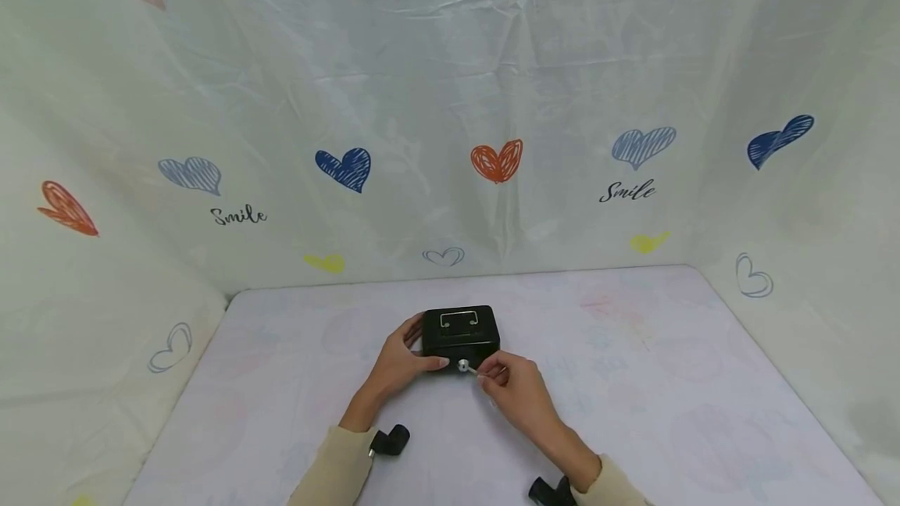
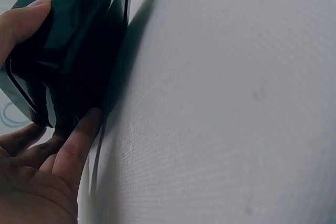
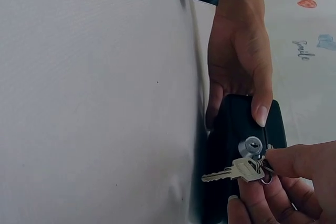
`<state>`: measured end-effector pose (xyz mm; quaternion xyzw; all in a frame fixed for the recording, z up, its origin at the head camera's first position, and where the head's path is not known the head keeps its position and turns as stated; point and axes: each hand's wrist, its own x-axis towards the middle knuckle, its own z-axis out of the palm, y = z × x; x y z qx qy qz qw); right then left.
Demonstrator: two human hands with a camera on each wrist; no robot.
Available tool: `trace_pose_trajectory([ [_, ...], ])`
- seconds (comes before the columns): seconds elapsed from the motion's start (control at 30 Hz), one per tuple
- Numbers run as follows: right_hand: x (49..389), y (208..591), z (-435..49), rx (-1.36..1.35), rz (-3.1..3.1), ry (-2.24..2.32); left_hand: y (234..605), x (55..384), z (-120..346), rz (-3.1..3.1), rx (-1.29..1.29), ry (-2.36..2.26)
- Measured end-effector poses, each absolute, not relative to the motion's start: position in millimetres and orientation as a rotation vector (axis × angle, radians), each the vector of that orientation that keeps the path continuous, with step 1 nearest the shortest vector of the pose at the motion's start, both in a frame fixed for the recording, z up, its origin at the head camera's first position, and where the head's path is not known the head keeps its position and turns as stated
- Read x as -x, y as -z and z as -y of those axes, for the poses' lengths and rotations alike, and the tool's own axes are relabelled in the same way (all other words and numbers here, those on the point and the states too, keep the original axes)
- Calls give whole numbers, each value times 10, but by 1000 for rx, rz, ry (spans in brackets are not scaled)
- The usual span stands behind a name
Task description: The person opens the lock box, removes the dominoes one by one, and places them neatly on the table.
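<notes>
A small black cash box (image 1: 436, 338) sits on the table, its lid down and a thin metal handle (image 1: 459, 318) lying on top. My left hand (image 1: 397, 365) grips the box's left end. Its thumb (image 2: 31, 17) presses the front face while the fingers lie along the side. A round silver lock (image 3: 249, 147) sticks out of the front, its keyhole visible. Close beside the lock, my right hand (image 1: 516, 393) pinches keys on a ring (image 3: 266, 178). One silver key (image 3: 244, 169) hangs in front of the box, its toothed blade pointing away from the fingers.
A pale cloth covers the table (image 1: 633, 397). Behind and beside it hangs a white curtain (image 1: 422, 100) printed with hearts and words. Black wrist cameras (image 1: 391, 440) are strapped at both sleeves.
</notes>
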<state>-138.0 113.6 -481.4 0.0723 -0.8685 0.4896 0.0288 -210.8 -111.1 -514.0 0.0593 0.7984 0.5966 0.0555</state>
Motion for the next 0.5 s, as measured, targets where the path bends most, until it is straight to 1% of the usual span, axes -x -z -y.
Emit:
trace_pose_trajectory([
  [0.5,1380,4856,-1064,-232,2664,-1466,5106,2100,1116,-2407,-192,-1821],
])
